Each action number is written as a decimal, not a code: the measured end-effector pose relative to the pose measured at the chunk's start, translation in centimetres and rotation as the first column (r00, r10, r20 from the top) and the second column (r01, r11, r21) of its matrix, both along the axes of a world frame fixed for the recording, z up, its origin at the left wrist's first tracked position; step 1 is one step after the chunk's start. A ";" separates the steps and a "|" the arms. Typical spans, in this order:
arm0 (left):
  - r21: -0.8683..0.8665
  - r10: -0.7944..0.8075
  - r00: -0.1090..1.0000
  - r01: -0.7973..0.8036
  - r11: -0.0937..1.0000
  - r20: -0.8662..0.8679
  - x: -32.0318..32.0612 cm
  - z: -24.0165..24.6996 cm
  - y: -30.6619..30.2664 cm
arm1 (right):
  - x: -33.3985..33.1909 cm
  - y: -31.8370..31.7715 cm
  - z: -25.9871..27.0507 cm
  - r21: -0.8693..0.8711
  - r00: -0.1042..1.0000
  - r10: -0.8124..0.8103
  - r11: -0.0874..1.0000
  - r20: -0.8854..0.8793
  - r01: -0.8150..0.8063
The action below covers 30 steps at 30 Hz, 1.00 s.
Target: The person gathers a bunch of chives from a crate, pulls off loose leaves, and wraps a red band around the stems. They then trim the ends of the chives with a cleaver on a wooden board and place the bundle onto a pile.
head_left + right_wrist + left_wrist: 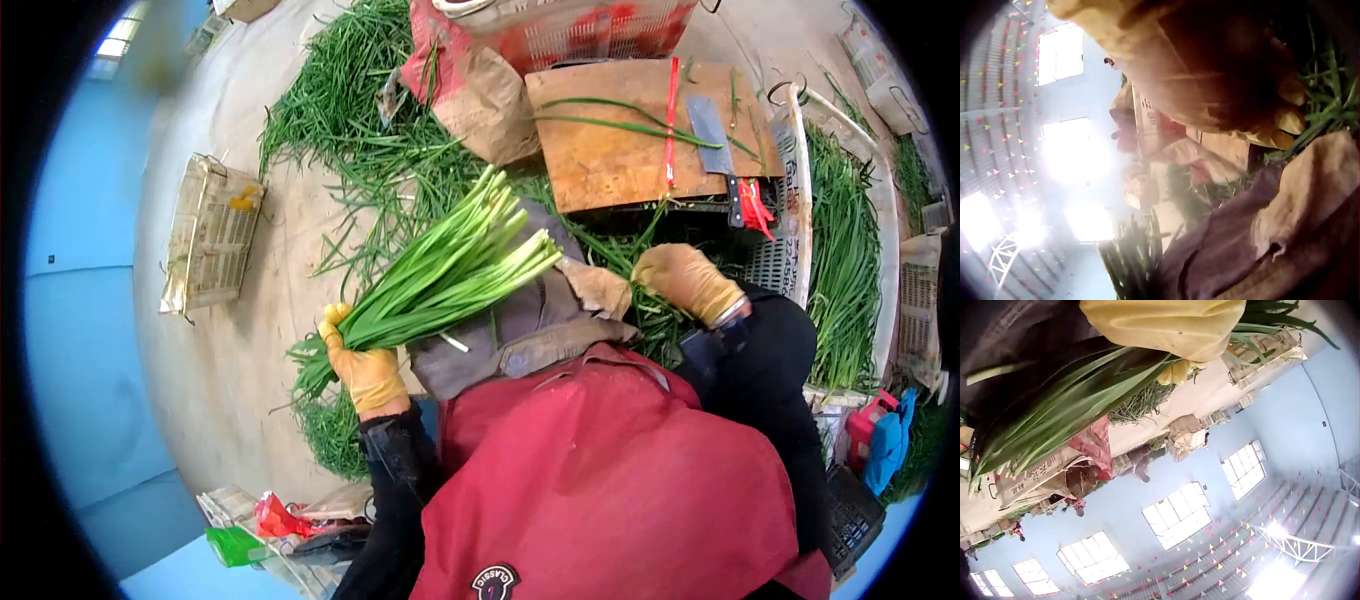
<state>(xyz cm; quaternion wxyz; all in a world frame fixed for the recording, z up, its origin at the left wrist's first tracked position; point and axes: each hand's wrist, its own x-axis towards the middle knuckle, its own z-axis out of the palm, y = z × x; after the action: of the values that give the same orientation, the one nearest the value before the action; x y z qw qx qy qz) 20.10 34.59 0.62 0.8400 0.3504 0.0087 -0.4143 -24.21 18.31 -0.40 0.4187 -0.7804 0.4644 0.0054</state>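
A bundle of long green stalks with pale ends (450, 270) lies slanted above the lap, pale ends up and to the right. The gloved left hand (365, 365) grips its leafy end; the left wrist view has that glove (1166, 325) over the leaves (1066, 412). At the right knee, the gloved right hand (690, 280) is down among loose green stalks (655, 325). In the right wrist view the right hand's fingers (1285, 128) curl in against green stalks (1329, 100); its palm side is hidden.
Ahead stands a wooden board (600, 150) with a cleaver (712, 135) and red ties. A crate of greens (840, 250) is at the right. Heaped greens (340, 80) cover floor at the upper left, near an upright crate (215, 235).
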 end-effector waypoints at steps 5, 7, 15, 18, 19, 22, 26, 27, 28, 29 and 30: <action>-0.043 0.020 0.992 -0.026 0.999 -0.128 0.7 -0.7 0.0 | 0.6 -0.4 1.3 0.359 0.835 -0.219 0.933 0.506 0.028; -0.070 -0.017 0.985 0.005 0.998 -0.174 0.2 0.3 -0.1 | 2.3 0.1 1.1 0.209 0.809 -0.101 0.977 0.579 -0.027; -0.066 0.028 0.988 -0.039 0.997 -0.154 -1.5 2.1 -0.8 | 11.5 2.8 0.0 0.544 0.626 -0.456 0.837 0.633 0.060; -0.096 0.058 0.987 -0.073 0.993 -0.149 -2.8 4.0 -1.4 | 10.5 1.2 0.3 0.510 0.768 -0.429 0.846 0.476 0.157; -0.107 0.064 0.991 -0.077 0.991 -0.118 -3.1 4.4 -1.6 | 9.4 0.6 0.5 0.481 0.709 -0.462 0.855 0.533 0.195; -0.145 0.065 0.997 -0.070 0.987 -0.036 -3.7 5.0 -1.9 | 7.5 -1.0 2.7 0.801 0.472 -0.699 0.597 0.537 -0.028; -0.240 -0.016 1.000 0.016 0.971 0.003 -4.2 5.1 -2.3 | 9.5 -0.4 2.5 0.722 0.662 -0.492 0.682 0.566 -0.111; -0.242 -0.011 1.000 0.018 0.970 0.029 -4.3 5.2 -2.4 | 10.3 -0.1 2.4 0.759 0.616 -0.519 0.617 0.592 -0.210; -0.223 -0.003 1.000 0.010 0.975 0.030 -4.5 5.5 -2.5 | 10.3 -0.1 2.8 0.696 0.693 -0.431 0.703 0.578 -0.144; -0.203 0.004 0.999 0.002 0.979 0.032 -4.8 5.9 -2.6 | 10.3 -0.3 3.2 0.682 0.734 -0.379 0.714 0.563 -0.155; -0.182 0.011 0.999 -0.005 0.983 0.035 -4.9 6.1 -2.6 | 10.4 -0.6 3.4 0.670 0.772 -0.327 0.723 0.545 -0.167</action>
<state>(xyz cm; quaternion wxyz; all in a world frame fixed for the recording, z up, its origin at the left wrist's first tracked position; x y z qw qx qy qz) 15.19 31.97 6.77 0.8702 0.2794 -0.0428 -0.4036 -13.83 17.72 3.03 0.8061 -0.5017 0.2960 -0.1043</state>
